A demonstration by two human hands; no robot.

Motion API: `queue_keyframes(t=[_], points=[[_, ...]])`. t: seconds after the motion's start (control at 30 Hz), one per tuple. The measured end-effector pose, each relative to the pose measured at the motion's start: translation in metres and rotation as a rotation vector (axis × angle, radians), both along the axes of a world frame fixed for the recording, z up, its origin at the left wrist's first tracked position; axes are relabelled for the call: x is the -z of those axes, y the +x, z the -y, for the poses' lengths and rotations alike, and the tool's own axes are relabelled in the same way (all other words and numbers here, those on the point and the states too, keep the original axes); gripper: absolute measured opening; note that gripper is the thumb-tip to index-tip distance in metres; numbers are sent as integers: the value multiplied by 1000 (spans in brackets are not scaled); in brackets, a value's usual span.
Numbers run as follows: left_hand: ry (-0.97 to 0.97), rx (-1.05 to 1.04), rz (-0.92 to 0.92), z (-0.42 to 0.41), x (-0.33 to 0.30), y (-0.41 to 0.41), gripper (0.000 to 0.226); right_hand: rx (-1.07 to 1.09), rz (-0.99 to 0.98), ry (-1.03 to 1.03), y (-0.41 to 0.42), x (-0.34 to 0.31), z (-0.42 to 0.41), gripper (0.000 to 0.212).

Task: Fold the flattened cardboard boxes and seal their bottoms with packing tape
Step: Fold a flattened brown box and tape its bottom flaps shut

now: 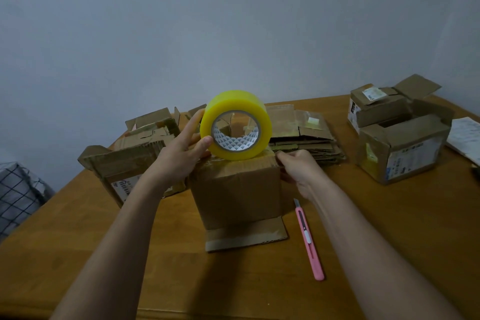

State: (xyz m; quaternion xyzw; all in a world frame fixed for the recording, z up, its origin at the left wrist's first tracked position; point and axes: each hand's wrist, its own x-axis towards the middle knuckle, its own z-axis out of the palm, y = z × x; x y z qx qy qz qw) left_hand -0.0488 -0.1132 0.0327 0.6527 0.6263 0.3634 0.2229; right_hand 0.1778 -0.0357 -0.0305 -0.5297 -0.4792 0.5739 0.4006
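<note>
While the left hand [179, 156] holds the yellow tape roll [235, 125] upright on top of the cardboard box [237, 189], thumb at its rim and fingers [193, 122] spread behind, the right hand [298, 171] pinches the box's upper right edge. This box stands at tabletop [363, 228] centre; a pink utility knife [309, 239] lies at 4 o'clock, flattened boxes [301, 135] at 1 o'clock.
</note>
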Motion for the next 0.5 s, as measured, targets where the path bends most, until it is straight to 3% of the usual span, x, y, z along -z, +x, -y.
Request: queue_keyframes(t=[0.23, 0.33, 0.4, 0.5], points=[[12, -16, 2, 3, -1, 4, 69, 113, 64, 59, 5, -4, 3, 31], [8, -21, 2, 5, -2, 5, 69, 134, 176, 275, 9, 0, 11, 20], [9, -18, 8, 6, -3, 7, 67, 3, 111, 423, 9, 2, 18, 23], [28, -28, -22, 7, -2, 8, 63, -239, -40, 389, 8, 4, 24, 35]])
